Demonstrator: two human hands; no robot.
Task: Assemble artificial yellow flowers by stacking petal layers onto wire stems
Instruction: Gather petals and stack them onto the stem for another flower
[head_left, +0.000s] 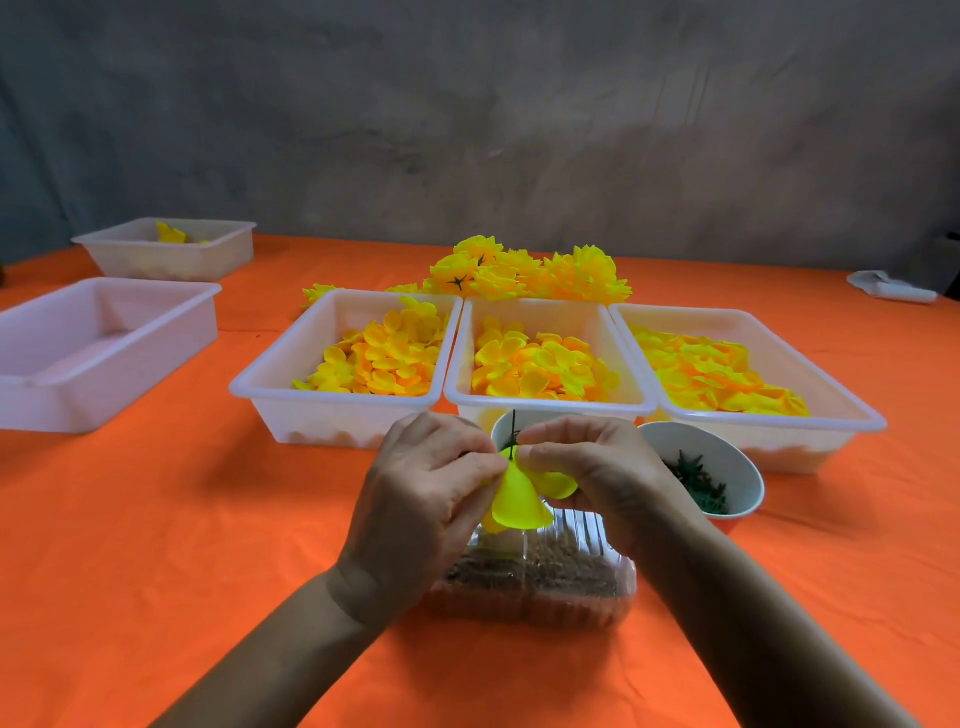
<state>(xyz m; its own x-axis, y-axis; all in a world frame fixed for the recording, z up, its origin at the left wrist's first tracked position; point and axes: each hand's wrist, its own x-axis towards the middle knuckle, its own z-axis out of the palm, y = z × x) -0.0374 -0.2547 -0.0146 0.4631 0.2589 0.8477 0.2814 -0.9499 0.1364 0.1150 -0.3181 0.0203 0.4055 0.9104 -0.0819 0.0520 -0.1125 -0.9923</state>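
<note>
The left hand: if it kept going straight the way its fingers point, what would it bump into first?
The left hand points right, so it would likely meet the right hand first; both pinch the yellow petal layer on the wire stem.

Both hands, left hand (422, 486) and right hand (597, 467), pinch a yellow petal layer (519, 501) on a wire stem (514, 434), just above the clear container (535, 577).

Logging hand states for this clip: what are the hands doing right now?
Left hand: closed, pinching the yellow petal layer.
Right hand: closed, pinching the same petal layer at the wire stem.
</note>
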